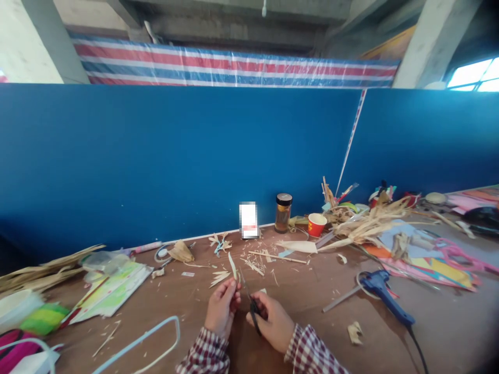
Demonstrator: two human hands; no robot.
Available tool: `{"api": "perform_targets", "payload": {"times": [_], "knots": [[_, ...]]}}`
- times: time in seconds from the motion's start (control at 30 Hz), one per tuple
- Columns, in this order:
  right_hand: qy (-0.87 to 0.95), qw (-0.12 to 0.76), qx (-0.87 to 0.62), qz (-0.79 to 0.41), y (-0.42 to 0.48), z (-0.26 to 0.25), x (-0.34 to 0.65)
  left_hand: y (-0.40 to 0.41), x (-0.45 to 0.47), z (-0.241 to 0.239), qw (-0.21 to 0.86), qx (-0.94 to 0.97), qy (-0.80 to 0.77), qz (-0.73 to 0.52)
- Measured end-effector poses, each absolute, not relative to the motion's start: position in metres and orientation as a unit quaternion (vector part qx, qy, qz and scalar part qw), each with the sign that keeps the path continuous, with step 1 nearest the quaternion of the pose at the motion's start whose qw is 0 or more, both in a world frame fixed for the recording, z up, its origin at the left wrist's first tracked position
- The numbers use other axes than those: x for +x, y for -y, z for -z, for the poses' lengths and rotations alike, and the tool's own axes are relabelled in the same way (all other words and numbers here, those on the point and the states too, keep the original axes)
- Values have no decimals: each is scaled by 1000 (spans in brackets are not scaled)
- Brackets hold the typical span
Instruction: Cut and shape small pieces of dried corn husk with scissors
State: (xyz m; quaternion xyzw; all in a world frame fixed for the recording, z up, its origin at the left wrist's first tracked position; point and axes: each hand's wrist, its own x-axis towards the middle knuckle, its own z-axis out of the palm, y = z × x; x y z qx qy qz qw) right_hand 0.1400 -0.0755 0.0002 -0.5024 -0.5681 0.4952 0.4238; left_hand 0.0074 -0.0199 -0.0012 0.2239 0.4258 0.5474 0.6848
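Between the thumb and fingers of my left hand [223, 305] is a narrow, pale corn husk strip [232, 265], its pointed end upward. My right hand [275, 319] grips a pair of scissors [254, 311] with dark handles. The thin blades point up and away, close beside the fingers of my left hand; whether they touch the strip I cannot tell. Just beyond my left hand, several cut husk pieces [219, 278] lie on the brown table [312, 343]. Small husk scraps [255, 266] and a thin stick [277, 257] are scattered farther back.
To the right lies a blue glue gun [385, 296] with its cord. A lidded jar [283, 213] and a red paper cup [317, 224] stand near the blue partition [175, 156]. Dried husks [374, 223] are heaped at the back right. A light-blue loop [140, 340] lies front left.
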Motion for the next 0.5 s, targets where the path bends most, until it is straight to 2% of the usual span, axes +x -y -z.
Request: {"api": "perform_targets", "payload": {"times": [0.5], "knots": [[574, 427, -474, -513, 76, 3, 142, 19, 12, 10, 689, 279, -412, -527]]}}
